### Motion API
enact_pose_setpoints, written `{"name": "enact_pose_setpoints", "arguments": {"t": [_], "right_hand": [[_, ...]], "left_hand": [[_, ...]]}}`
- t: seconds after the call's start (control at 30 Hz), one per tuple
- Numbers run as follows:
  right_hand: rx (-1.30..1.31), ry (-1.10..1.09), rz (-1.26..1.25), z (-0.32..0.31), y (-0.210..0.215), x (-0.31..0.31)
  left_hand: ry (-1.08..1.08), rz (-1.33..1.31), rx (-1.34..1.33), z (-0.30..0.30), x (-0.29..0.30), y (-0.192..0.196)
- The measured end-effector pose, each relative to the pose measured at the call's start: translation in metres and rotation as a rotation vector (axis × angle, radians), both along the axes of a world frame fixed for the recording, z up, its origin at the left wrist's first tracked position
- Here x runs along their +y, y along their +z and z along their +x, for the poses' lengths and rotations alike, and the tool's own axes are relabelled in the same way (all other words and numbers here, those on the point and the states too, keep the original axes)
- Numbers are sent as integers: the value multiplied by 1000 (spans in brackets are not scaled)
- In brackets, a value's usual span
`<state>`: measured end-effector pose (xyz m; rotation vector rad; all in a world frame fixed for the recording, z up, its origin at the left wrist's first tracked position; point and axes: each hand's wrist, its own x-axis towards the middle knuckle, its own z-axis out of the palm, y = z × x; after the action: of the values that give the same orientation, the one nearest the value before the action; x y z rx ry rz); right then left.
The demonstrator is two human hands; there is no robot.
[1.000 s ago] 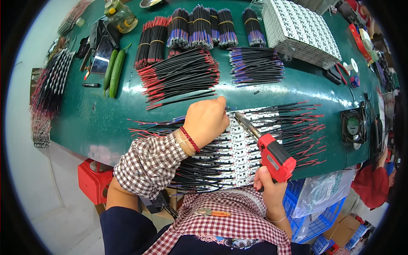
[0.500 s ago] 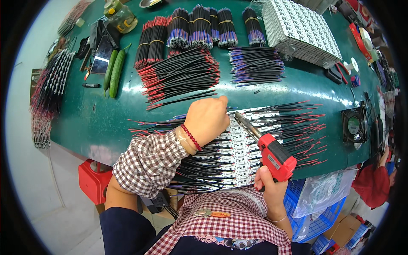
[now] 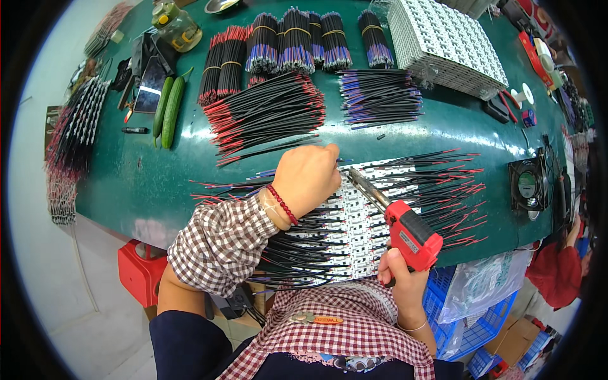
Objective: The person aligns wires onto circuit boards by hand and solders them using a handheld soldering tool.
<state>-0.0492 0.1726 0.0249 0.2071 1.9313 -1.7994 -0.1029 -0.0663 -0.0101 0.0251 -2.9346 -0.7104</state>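
A white panel of small circuit boards [image 3: 360,218] lies at the table's near edge, with rows of black wires [image 3: 446,190] fanning out on both sides. My right hand [image 3: 404,282] grips a red and black soldering gun [image 3: 413,235] by its handle. The gun's metal tip reaches the upper part of the panel, close to my left hand [image 3: 311,177]. That hand is closed in a pinch above the panel's upper left; its fingertips and whatever they hold are hidden. Beyond it lie a loose pile of red-ended black wires [image 3: 266,114] and a blue-ended pile [image 3: 380,95].
Banded wire bundles [image 3: 297,41] stand at the back beside a tall stack of white panels [image 3: 446,47]. Two cucumbers [image 3: 170,117], a marker [image 3: 135,130] and a bottle [image 3: 177,28] are on the left. A small fan [image 3: 527,185] stands right; a blue crate [image 3: 472,339] is below.
Almost nothing differs. Both hands and the soldering gun keep nearly the same place over the panel; the view has shifted slightly.
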Motion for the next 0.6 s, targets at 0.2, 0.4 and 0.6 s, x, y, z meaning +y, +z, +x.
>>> {"name": "enact_pose_setpoints", "arguments": {"t": [0.2,0.4,0.6], "right_hand": [[7,15,-41,0,0,2],[-13,25,-37,-1,1,1],[-17,21,-54,-3,0,2]], "left_hand": [[-29,-16,0,-1,-1,1],[-7,-5,12,3,-1,-2],[-18,16,31,4,0,-4]]}}
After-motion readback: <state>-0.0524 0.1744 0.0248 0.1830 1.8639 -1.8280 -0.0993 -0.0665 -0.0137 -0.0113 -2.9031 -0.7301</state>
